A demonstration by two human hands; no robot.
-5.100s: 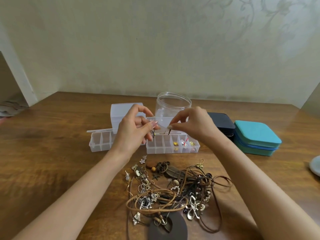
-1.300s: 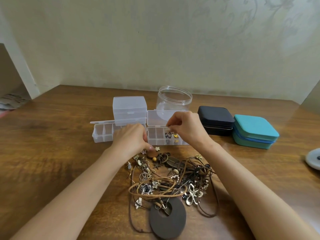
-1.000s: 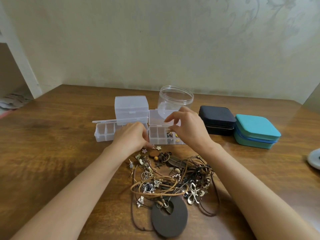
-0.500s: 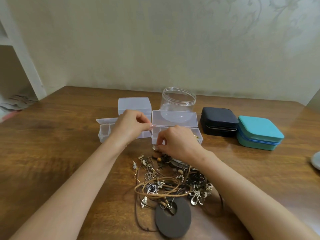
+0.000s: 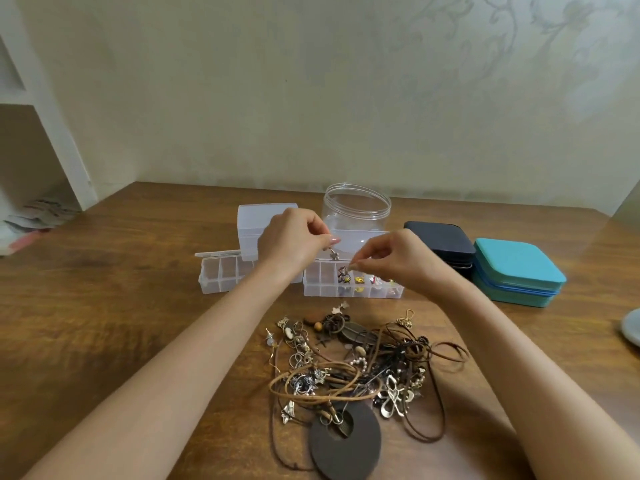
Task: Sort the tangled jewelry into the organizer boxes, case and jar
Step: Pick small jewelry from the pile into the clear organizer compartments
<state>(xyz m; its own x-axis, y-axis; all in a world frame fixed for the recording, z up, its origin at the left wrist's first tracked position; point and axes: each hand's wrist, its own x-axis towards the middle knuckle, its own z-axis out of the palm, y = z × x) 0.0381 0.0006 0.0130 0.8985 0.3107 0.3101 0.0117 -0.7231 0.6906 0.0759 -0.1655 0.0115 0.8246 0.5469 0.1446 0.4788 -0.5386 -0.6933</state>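
Observation:
A tangled jewelry pile (image 5: 356, 362) of cords, rings and charms lies on the wooden table (image 5: 121, 323), with a brown disc pendant (image 5: 360, 448) at its near end. Behind it stands an open clear organizer box (image 5: 322, 291) holding a few small pieces. My left hand (image 5: 291, 240) pinches a small silver charm (image 5: 333, 255) that dangles above this box. My right hand (image 5: 398, 258) is beside it over the box, thumb and forefinger pinched on something tiny that I cannot make out. A clear jar (image 5: 356, 209) stands behind.
A second open organizer box (image 5: 221, 278) and a closed clear box (image 5: 256, 220) sit at the left. A black case (image 5: 440, 244) and a teal case (image 5: 516, 275) are at the right, both closed. A white dish (image 5: 632, 329) shows at the right edge.
My right hand has lifted from the pile's far edge up over the organizer box. My left hand, which rose from the pile earlier, now holds the silver charm over the same box.

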